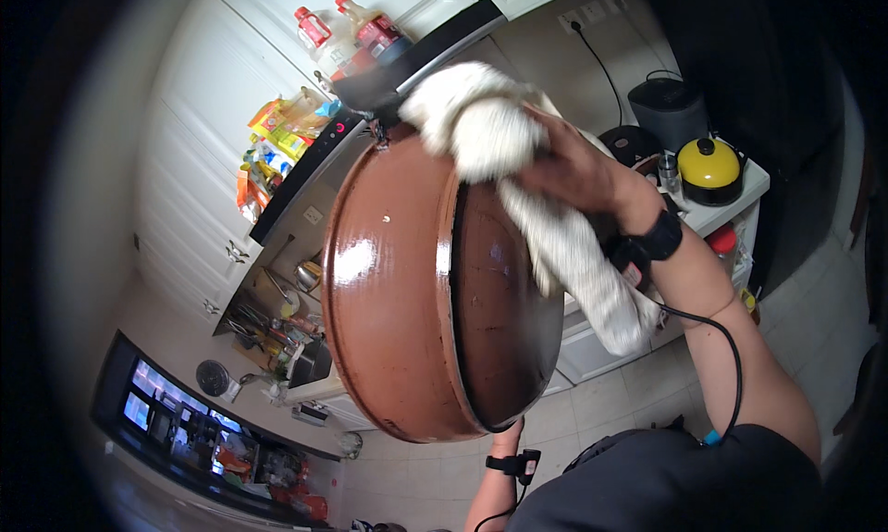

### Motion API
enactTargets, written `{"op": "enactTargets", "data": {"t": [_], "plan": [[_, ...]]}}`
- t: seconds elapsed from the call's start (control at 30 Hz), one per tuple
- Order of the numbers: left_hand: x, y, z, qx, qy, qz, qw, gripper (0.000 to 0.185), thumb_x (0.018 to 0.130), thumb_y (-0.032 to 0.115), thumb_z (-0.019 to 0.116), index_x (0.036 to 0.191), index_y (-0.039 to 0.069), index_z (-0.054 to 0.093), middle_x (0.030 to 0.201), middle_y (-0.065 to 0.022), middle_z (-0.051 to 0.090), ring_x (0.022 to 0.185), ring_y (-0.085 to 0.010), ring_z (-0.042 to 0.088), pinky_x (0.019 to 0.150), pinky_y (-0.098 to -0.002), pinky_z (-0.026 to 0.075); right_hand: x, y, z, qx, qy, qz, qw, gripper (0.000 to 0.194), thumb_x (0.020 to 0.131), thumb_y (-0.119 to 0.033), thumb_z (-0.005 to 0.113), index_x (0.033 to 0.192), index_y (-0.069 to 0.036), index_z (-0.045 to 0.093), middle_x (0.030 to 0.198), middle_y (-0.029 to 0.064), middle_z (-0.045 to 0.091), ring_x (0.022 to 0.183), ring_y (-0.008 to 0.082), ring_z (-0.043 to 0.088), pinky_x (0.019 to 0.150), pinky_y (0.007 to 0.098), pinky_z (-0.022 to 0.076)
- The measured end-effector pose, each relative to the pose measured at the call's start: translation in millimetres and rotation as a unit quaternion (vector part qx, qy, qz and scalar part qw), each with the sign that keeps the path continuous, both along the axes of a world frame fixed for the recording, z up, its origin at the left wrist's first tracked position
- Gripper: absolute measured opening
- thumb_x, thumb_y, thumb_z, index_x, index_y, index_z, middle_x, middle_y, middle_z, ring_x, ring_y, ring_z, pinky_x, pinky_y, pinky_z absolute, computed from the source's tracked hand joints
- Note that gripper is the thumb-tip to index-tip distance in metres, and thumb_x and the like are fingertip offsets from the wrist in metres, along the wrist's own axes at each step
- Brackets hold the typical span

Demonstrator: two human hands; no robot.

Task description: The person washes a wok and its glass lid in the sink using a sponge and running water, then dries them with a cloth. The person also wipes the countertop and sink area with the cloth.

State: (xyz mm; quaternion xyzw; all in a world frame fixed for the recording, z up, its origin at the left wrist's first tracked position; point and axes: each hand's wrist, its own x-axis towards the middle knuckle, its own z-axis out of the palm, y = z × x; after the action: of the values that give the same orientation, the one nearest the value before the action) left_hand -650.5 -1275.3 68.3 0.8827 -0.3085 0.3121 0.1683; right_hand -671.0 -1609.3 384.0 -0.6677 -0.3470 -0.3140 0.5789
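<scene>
A large brown enamelled cooking pot (392, 275) is tipped on its side before me, and part of its dark brown interior (496, 282) shows. At the upper part of its rim, my right hand (572, 164) holds a bunched whitish cloth (499, 129) against the pot. One end of the cloth hangs down across the pot's mouth; hand and cloth are blurred. My left hand (512, 429) is at the pot's lower edge, its fingers hidden behind the pot. Both wrists wear black straps with cables.
Above the pot, a black range hood (305, 178) carries plastic bottles (374, 32) and colourful food packets (281, 136). A yellow-lidded pot (709, 164) and a grey bin-like container (666, 112) stand on the white counter at right. Cluttered utensils (260, 331) lie near the sink (310, 364).
</scene>
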Motion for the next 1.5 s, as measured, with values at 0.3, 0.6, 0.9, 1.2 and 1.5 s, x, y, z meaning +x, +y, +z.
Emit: {"op": "enactTargets", "data": {"t": [0.3,0.6,0.9,1.2,1.5], "plan": [[6.5,-62.3,21.7,-0.093,0.148,-0.068,0.982,0.025,0.086,0.016,0.055,0.105,0.002,0.062,0.093,-0.0140,0.064,0.091,-0.0271,0.060,0.086,-0.0380,0.044,30.2,43.1,-144.8,0.148,0.192,0.072,0.968,0.035,0.091,-0.014,0.049,0.125,-0.007,0.045,0.118,0.0138,0.052,0.103,0.0270,0.054,0.089,0.0357,0.0443],[-12.5,-98.3,98.4,-0.261,0.690,-0.298,0.606,0.023,0.082,0.011,0.067,0.090,0.008,0.046,0.065,0.0009,0.047,0.053,-0.0074,0.047,0.051,-0.0235,0.041,28.6,47.4,-188.4,0.232,0.344,0.231,0.880,0.038,0.092,-0.016,0.046,0.128,-0.006,0.041,0.125,0.0109,0.047,0.105,0.0254,0.052,0.088,0.0366,0.0442],[-1.1,-138.8,94.4,-0.402,0.698,-0.287,0.519,0.018,0.086,0.008,0.058,0.082,0.010,0.041,0.057,0.0027,0.039,0.042,-0.0078,0.039,0.042,-0.0245,0.038,8.0,51.9,-211.4,0.118,0.382,0.031,0.916,0.038,0.093,-0.017,0.045,0.128,-0.004,0.040,0.122,0.0093,0.048,0.098,0.0241,0.054,0.082,0.0370,0.0468],[43.0,-138.1,15.8,-0.468,0.604,-0.425,0.486,0.038,0.088,0.018,0.054,0.121,0.004,0.045,0.115,-0.0075,0.052,0.103,-0.0221,0.051,0.092,-0.0319,0.041,67.3,67.2,-228.3,0.067,0.347,-0.106,0.930,0.035,0.082,-0.022,0.066,0.107,0.002,0.059,0.098,0.0068,0.065,0.086,0.0114,0.058,0.078,0.0287,0.0466],[88.4,-138.3,7.4,-0.409,0.322,-0.269,0.810,0.046,0.088,0.019,0.051,0.129,0.001,0.043,0.128,-0.0140,0.048,0.117,-0.0276,0.046,0.101,-0.0340,0.034,130.1,76.9,-259.3,0.175,0.241,-0.068,0.952,0.036,0.088,-0.028,0.059,0.111,0.001,0.057,0.105,0.0055,0.062,0.096,0.0140,0.056,0.087,0.0293,0.0424]]}}
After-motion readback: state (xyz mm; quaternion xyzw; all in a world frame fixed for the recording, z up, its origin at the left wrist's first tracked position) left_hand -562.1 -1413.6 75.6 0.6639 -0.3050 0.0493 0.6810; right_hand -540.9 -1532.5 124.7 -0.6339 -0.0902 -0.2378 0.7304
